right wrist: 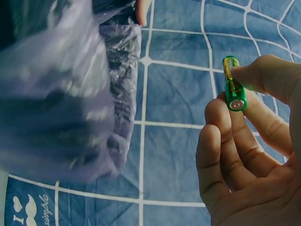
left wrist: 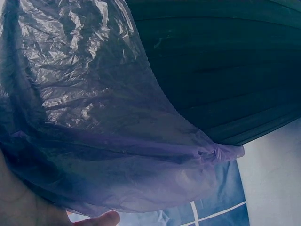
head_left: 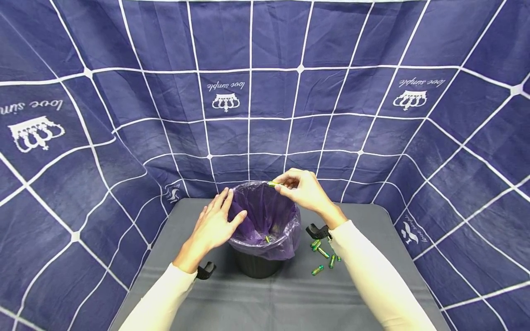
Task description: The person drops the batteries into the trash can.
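Observation:
A small black bin (head_left: 258,266) lined with a purple plastic bag (head_left: 265,216) stands on the grey table (head_left: 290,299). My right hand (head_left: 304,188) pinches a green and yellow battery (head_left: 274,184) (right wrist: 232,84) between thumb and fingertips, above the far rim of the bag. My left hand (head_left: 215,223) lies with straight fingers against the left side of the bag (left wrist: 94,117). One battery (head_left: 267,239) lies inside the bag. Several more batteries (head_left: 323,255) lie on the table right of the bin.
A dark blue cloth (head_left: 265,92) with white grid lines hangs behind and to both sides of the table. Wrist cameras are strapped on at both arms, left (head_left: 205,270) and right (head_left: 318,230). The table's near part is bare grey surface.

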The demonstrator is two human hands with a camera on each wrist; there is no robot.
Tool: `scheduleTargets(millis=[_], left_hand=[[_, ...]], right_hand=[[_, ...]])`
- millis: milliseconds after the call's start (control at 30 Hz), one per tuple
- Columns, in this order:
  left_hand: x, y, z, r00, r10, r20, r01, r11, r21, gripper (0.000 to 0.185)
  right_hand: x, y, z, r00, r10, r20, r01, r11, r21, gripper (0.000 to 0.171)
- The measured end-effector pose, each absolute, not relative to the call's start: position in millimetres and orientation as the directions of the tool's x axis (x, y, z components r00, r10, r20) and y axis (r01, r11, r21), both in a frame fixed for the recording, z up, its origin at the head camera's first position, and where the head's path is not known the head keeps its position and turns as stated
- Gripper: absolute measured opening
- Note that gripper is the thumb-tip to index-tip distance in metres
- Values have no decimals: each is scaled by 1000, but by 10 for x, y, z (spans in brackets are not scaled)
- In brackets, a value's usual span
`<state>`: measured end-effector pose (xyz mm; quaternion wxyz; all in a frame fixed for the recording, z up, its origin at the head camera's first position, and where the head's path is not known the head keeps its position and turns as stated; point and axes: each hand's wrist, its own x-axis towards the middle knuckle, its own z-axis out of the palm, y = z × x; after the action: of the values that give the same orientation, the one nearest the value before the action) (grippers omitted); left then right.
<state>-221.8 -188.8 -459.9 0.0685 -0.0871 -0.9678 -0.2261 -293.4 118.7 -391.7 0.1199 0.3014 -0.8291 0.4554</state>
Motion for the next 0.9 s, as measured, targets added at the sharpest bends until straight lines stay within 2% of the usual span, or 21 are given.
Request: scheduleTargets(millis=[900], left_hand=[[-2224,-1883,-4563,-976,149,159,202,889,411,95]], right_hand=[[-2967,905,-3771,-804,-446,393,-591,521,-616,13]])
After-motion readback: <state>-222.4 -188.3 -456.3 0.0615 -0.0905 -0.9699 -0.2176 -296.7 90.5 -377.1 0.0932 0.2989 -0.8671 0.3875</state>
